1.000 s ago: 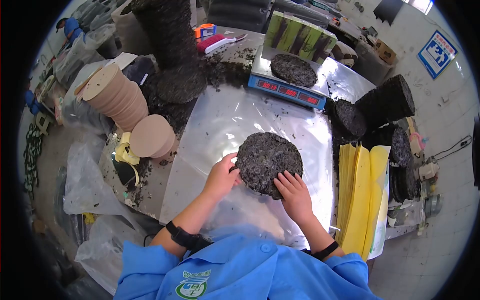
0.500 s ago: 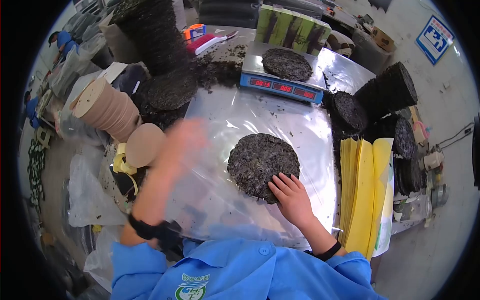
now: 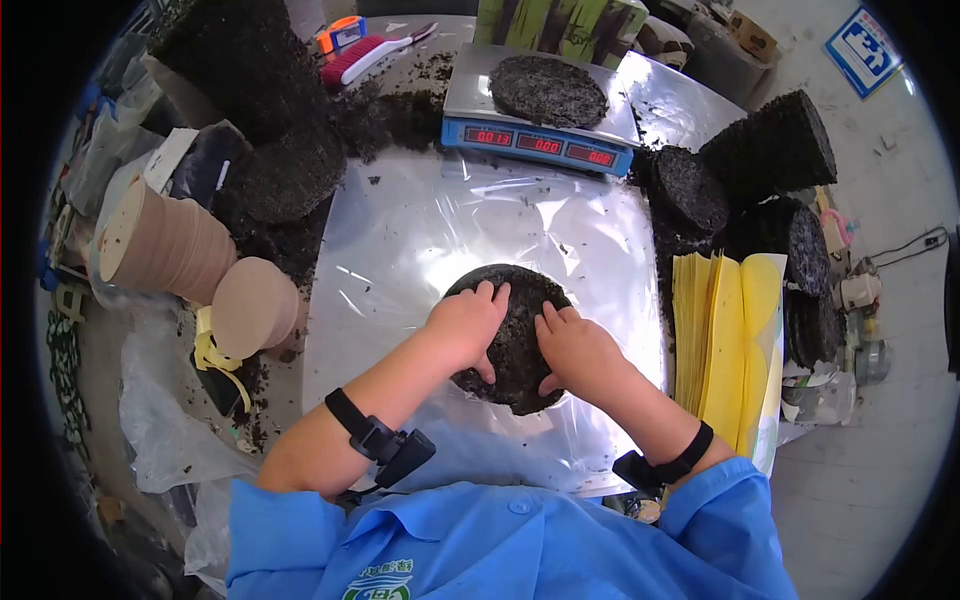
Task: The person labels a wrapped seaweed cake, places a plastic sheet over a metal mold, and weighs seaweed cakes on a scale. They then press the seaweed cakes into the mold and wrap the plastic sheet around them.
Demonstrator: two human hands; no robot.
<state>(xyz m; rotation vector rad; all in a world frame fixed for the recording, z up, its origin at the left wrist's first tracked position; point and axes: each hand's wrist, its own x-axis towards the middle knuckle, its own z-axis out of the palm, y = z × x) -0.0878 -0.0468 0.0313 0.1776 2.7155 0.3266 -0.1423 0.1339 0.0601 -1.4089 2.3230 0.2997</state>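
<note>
A dark round cake of what looks like dried seaweed (image 3: 518, 345) lies flat on the shiny plastic-covered sheet (image 3: 375, 260) before me. My left hand (image 3: 467, 328) rests on its left side, fingers and thumb spread over the top. On the right side of the cake lies my right hand (image 3: 580, 350), also with fingers apart. Neither hand lifts the cake, and both partly cover it. Beyond them a blue scale (image 3: 535, 145) carries another dark cake (image 3: 548, 90).
Tall stacks of dark cakes stand left (image 3: 240, 70) and right (image 3: 775, 145). Nearer on the left are stacked tan discs (image 3: 165, 240) and a tan roll (image 3: 255, 308). Yellow sheets (image 3: 725, 340) stand upright at right. A red brush (image 3: 365, 58) lies behind, with dark crumbs around.
My left hand, blurred at the left before, has come right onto the seaweed cake. My right hand has stayed on the cake and shifted slightly up. The whole view has shifted a little.
</note>
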